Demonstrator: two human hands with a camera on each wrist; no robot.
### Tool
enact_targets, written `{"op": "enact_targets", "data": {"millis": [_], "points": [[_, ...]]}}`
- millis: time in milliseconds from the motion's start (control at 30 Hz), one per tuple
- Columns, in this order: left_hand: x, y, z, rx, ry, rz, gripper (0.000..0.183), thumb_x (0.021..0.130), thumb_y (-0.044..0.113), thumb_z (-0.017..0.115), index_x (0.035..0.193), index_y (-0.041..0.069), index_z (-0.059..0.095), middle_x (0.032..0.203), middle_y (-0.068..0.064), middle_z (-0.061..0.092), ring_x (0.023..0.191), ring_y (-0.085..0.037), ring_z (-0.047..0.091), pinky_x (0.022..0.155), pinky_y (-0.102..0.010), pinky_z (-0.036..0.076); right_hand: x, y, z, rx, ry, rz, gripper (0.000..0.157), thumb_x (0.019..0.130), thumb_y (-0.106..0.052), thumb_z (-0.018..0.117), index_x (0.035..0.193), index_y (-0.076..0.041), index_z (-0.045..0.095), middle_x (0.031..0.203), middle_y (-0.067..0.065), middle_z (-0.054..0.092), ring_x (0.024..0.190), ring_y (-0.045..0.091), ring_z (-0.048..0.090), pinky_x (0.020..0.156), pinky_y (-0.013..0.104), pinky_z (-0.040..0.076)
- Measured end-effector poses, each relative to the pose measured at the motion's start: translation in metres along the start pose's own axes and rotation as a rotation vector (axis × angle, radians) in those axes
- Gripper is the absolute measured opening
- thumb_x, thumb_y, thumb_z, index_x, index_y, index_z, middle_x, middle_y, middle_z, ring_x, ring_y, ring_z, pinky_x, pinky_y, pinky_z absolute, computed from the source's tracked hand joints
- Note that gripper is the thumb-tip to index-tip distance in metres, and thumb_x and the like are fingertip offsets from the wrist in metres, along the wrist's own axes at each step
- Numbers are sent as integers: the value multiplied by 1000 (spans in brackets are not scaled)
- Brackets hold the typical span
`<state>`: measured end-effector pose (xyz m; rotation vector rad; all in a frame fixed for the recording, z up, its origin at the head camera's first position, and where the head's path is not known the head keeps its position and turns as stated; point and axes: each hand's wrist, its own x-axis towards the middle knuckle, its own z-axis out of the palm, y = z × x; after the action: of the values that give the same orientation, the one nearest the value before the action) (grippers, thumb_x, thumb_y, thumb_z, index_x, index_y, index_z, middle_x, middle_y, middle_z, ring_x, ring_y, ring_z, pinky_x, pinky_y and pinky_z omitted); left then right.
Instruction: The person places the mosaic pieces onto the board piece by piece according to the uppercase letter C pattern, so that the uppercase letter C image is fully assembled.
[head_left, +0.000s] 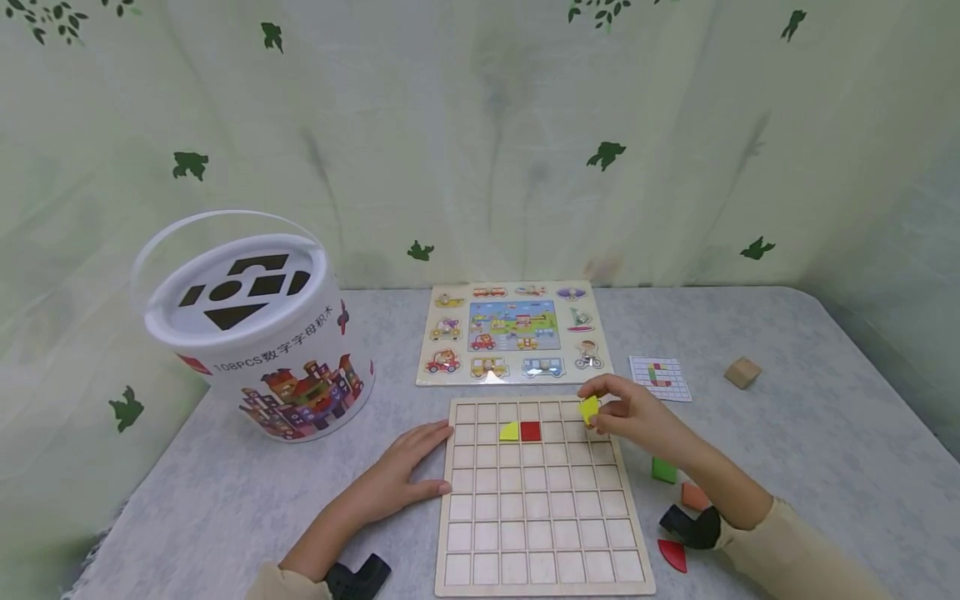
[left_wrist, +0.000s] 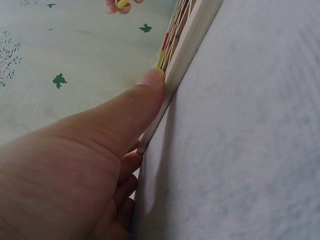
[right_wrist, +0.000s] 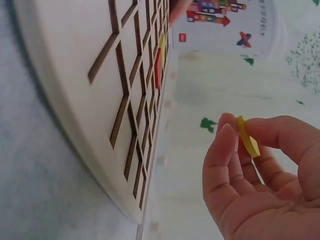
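A wooden grid board [head_left: 525, 505] lies flat, with a yellow quarter-round piece [head_left: 509, 432] and a red square piece [head_left: 531, 431] side by side in its second row. My left hand [head_left: 397, 475] rests along the board's left edge, thumb and fingertips against the rim; in the left wrist view the thumb [left_wrist: 135, 100] touches that edge. Over the board's upper right corner, my right hand [head_left: 637, 417] pinches a small yellow piece [head_left: 589, 409] between thumb and fingers. The right wrist view shows this yellow piece [right_wrist: 247, 137] held edge-on, raised off the board.
Right of the board lie a green piece [head_left: 663, 469], an orange piece [head_left: 694, 497] and a red quarter-round piece [head_left: 672, 555]. A pattern card [head_left: 678, 383] and a wooden block [head_left: 742, 372] sit farther back. Behind is a picture puzzle [head_left: 517, 379]; a white bucket [head_left: 255, 350] stands left.
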<state>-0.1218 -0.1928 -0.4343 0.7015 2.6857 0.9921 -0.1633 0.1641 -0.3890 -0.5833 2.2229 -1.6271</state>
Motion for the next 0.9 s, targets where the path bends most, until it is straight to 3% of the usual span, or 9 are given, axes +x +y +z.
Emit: {"op": "enact_targets", "data": {"millis": [133, 333, 633, 900], "points": [[0, 1, 0, 2, -1, -1, 77, 78, 48, 62, 140, 14, 33, 143, -6, 28, 131, -30, 20, 100, -54, 21, 15, 3, 9, -39, -66, 2, 25, 86, -1, 56, 111, 2, 52, 109, 15, 50, 81, 32, 58, 71, 32, 50], [1, 2, 0, -4, -3, -1, 77, 78, 48, 63, 140, 14, 33, 143, -5, 28, 131, -29, 20, 101, -54, 21, 25, 12, 15, -173, -149, -11, 31, 87, -2, 55, 117, -6, 58, 99, 8, 51, 70, 21, 50, 60, 26, 45], [0, 1, -1, -5, -2, 5, 77, 78, 47, 63, 140, 13, 33, 143, -6, 28, 131, -29, 21, 100, -54, 21, 27, 20, 19, -349, -153, -50, 32, 87, -5, 58, 119, -8, 56, 94, 2, 51, 77, 17, 45, 63, 26, 42], [0, 0, 0, 0, 0, 5, 77, 78, 48, 62, 140, 14, 33, 143, -5, 28, 131, -29, 21, 100, -54, 21, 27, 22, 20, -404, -149, -97, 26, 84, -8, 63, 110, -9, 60, 90, 0, 52, 75, 16, 46, 63, 25, 42]]}}
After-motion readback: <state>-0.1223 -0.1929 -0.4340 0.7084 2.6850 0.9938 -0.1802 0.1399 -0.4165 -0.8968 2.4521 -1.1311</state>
